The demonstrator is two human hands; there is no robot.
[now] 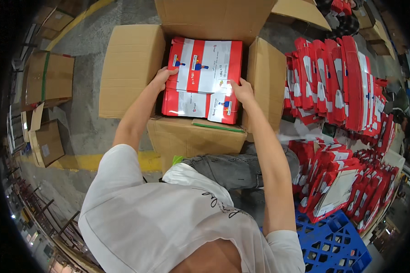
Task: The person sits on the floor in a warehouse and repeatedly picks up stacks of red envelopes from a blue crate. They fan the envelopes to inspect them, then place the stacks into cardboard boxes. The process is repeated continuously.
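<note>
In front of me stands an open cardboard box (193, 139) with its flaps spread outward. Flat red-and-white printed cartons (205, 61) fill it in two overlapping stacks, the farther one lying partly over the nearer cartons (187, 103). My left hand (163, 78) grips the left edge of the farther stack, thumb on top and fingers down the side. At the opposite edge, my right hand (243, 92) holds the same stack close to its near right corner. Fingertips of both hands are hidden by the cartons and the box walls.
To the right, folded red-and-white cartons (323, 77) stand in dense rows, with more bundles (332, 182) nearer me above a blue plastic pallet (332, 245). Brown boxes (50, 79) sit on the floor at left beside a yellow line. Another person's dark sleeve (346, 25) shows at the far right.
</note>
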